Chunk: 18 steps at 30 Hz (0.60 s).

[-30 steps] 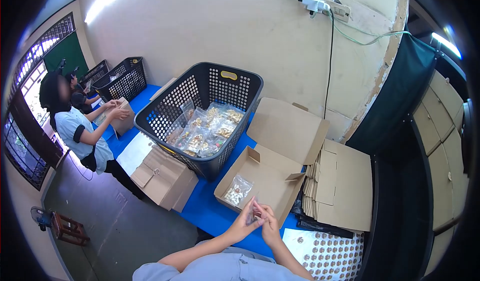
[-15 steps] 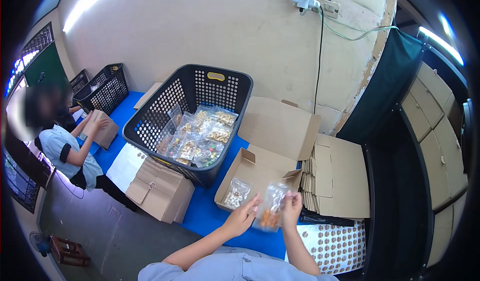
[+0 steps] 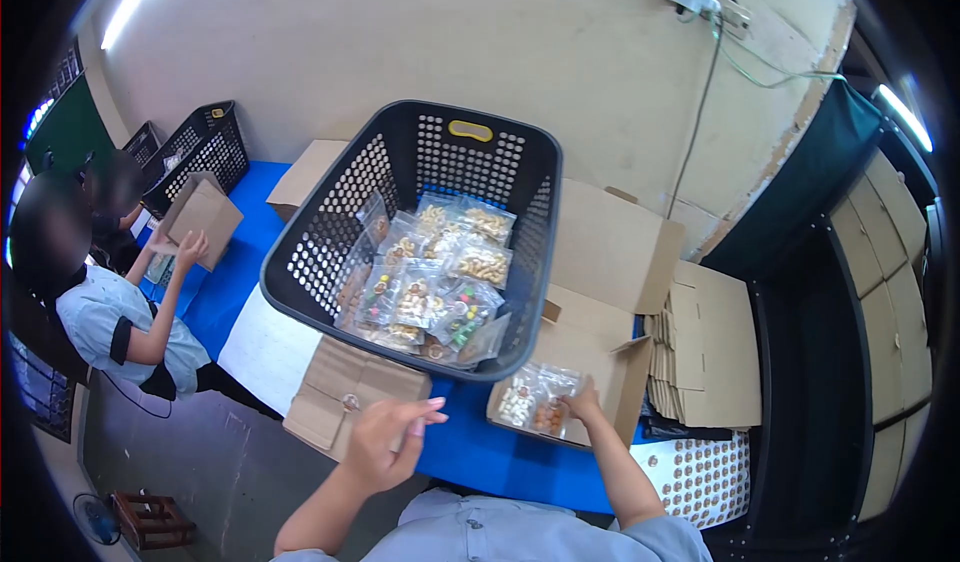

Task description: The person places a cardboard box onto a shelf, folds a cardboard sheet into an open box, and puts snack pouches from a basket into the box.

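My right hand (image 3: 583, 402) pinches the edge of a clear zip bag of orange-brown pieces (image 3: 550, 417), which is inside the open cardboard box (image 3: 625, 377). Beside it in the box lies a zip bag of white pieces (image 3: 517, 404). My left hand (image 3: 388, 444) is held empty over the blue table edge, with its fingers stretched out towards the right. It is near a closed cardboard box (image 3: 345, 387) and the front of a black basket (image 3: 400, 357). That basket holds several zip bags of nuts and colourful sweets (image 3: 435, 287).
A stack of flat cardboard boxes (image 3: 715, 352) stands right of the open box. Below it lies a sheet of round stickers (image 3: 695, 477). At the left, a person (image 3: 130, 327) holds a cardboard box (image 3: 205, 222) near another black basket (image 3: 205, 157). A wooden stool (image 3: 150, 517) stands below.
My right hand has lowered the bag of orange-brown pieces into the open box beside the white one. My left hand has moved left, away from the bag. The view has shifted.
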Available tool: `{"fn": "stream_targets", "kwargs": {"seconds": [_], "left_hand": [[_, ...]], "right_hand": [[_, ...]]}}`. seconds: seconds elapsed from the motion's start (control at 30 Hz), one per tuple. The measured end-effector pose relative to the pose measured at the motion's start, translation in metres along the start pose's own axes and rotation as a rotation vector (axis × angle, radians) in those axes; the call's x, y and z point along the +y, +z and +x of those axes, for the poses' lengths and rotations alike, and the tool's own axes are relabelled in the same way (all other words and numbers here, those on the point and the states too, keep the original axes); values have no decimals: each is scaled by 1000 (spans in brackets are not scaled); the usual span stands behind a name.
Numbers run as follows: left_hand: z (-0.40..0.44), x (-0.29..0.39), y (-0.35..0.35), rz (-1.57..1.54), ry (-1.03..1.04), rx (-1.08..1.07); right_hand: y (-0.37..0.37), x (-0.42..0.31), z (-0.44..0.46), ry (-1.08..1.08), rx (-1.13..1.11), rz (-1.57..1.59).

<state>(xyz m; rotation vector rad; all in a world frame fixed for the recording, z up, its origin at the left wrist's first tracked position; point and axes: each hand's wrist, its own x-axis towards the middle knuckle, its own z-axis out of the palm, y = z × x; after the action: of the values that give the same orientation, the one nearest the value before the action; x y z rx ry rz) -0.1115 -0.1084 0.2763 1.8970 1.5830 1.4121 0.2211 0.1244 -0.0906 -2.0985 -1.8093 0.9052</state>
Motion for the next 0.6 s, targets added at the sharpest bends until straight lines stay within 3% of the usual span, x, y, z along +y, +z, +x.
{"fn": "stream_targets", "kwargs": {"seconds": [0.07, 0.13, 0.27, 0.33, 0.4, 0.47, 0.5, 0.53, 0.6], "left_hand": [[11, -18, -37, 87, 41, 22], [30, -39, -67, 212, 79, 56], [93, -91, -102, 216, 26, -19], [120, -120, -98, 227, -62, 0], [130, -150, -89, 240, -147, 17], [130, -171, -82, 429, -203, -164], [128, -172, -82, 511, -302, -391], [120, -179, -81, 589, -238, -473], [128, -165, -86, 432, -560, -603]], "right_hand": [[-62, -84, -48, -67, 154, -35], [-82, -130, -43, -311, 404, 132], [-153, -302, -80, -615, 518, 485], [-157, -362, -88, -839, 373, 563], [-139, -398, -72, -1136, 196, 277], [-118, -428, -62, -1263, -188, -18], [-103, -439, -55, -1145, -383, -190], [-86, -447, -46, -1015, -573, -359], [-34, -448, -2, -890, -948, -564]]}}
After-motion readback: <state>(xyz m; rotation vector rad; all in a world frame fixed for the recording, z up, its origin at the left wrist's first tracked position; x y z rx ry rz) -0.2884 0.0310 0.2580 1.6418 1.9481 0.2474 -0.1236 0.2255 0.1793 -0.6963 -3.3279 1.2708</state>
